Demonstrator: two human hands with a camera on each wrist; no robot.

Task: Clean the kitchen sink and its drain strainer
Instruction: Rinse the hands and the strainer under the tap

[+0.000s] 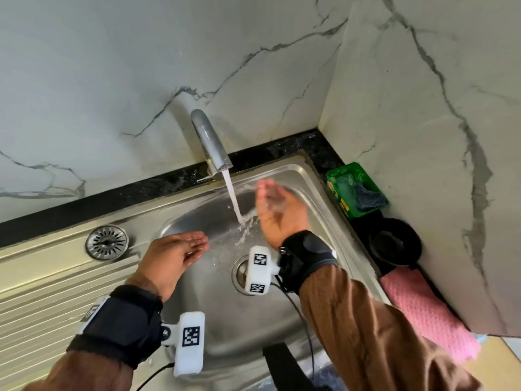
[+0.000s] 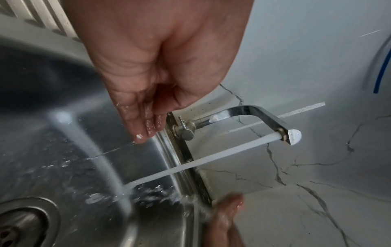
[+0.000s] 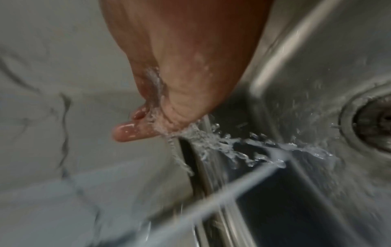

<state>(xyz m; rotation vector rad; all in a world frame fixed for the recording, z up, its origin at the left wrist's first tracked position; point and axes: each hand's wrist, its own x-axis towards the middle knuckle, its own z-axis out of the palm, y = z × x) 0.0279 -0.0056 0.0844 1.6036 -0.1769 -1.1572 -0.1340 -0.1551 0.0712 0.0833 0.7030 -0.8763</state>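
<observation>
A steel sink (image 1: 307,176) lies below a chrome tap (image 1: 210,142) that pours a stream of water (image 1: 232,196) into the basin. The round drain strainer (image 1: 106,242) lies out on the ribbed draining board, left of the basin. The open drain hole (image 1: 242,273) shows in the basin floor, partly behind a wrist marker. My right hand (image 1: 275,204) is cupped, palm up, just right of the stream, with water splashing off it. My left hand (image 1: 180,249) hovers wet over the basin's left side, fingers straight and together, holding nothing.
A green tub (image 1: 355,190) with a dark scrubber sits on the black counter at the right. A black round container (image 1: 394,244) and a pink cloth (image 1: 425,309) lie nearer along that edge. Marble walls close the back and right.
</observation>
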